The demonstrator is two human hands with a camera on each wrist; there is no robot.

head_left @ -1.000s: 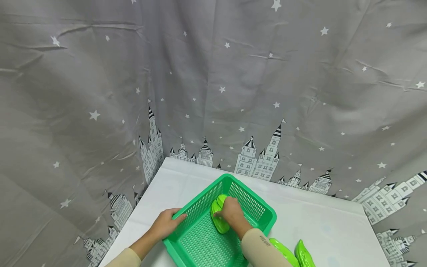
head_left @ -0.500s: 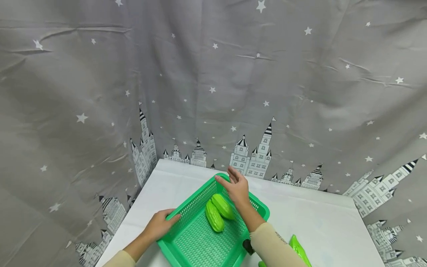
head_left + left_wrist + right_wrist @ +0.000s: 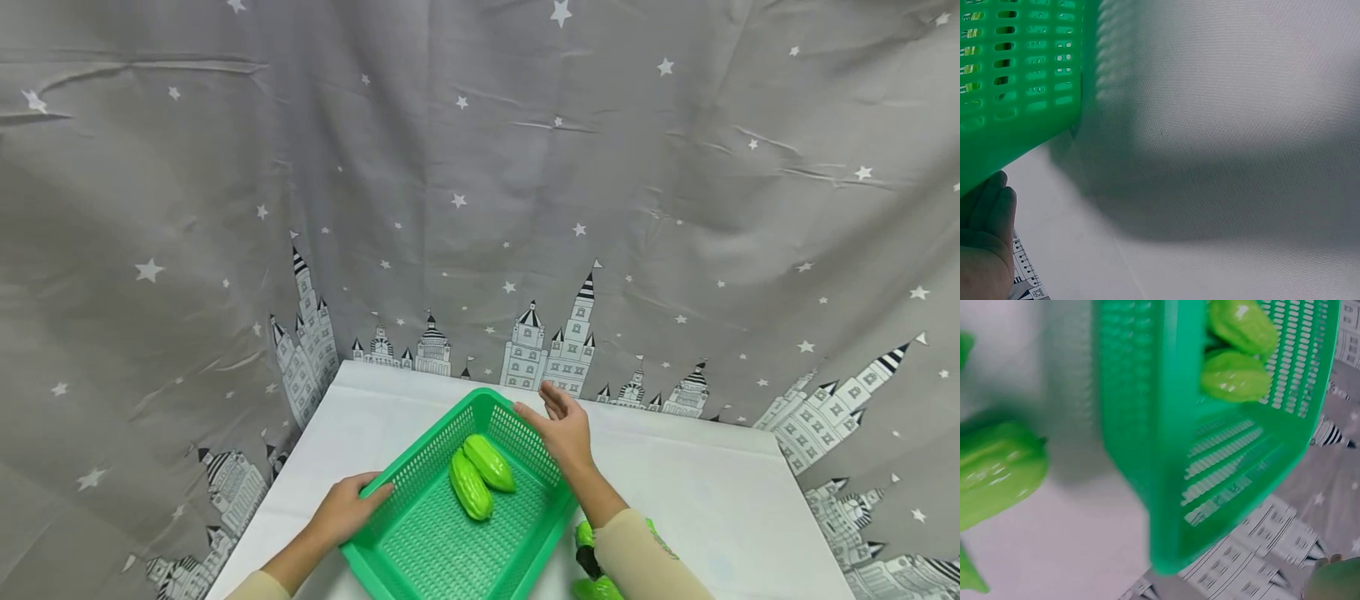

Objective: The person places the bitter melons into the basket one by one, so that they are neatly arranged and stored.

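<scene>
My left hand [image 3: 341,507] grips the left rim of a green perforated plastic basket [image 3: 450,550], thumb over the edge, other fingers outside. In the left wrist view those fingers [image 3: 997,206] lie against the basket's outer wall. Inside, towards the far end, two bright green ribbed, gourd-like vegetables lie side by side: the left one [image 3: 471,485] and the right one [image 3: 491,463]. Over the basket's far right rim is my right hand [image 3: 564,427], fingers extended and holding nothing. The right wrist view shows a similar green vegetable [image 3: 997,472] outside the basket.
Several loose green vegetables [image 3: 597,589] lie on the white tabletop [image 3: 705,500] right of the basket, partly hidden by my right forearm. A grey curtain [image 3: 465,167] printed with stars and castles hangs behind the table and along its left side.
My right hand has let go of a green vegetable, which now lies beside the other in the basket, and has risen towards the far right rim. The left hand keeps its grip.
</scene>
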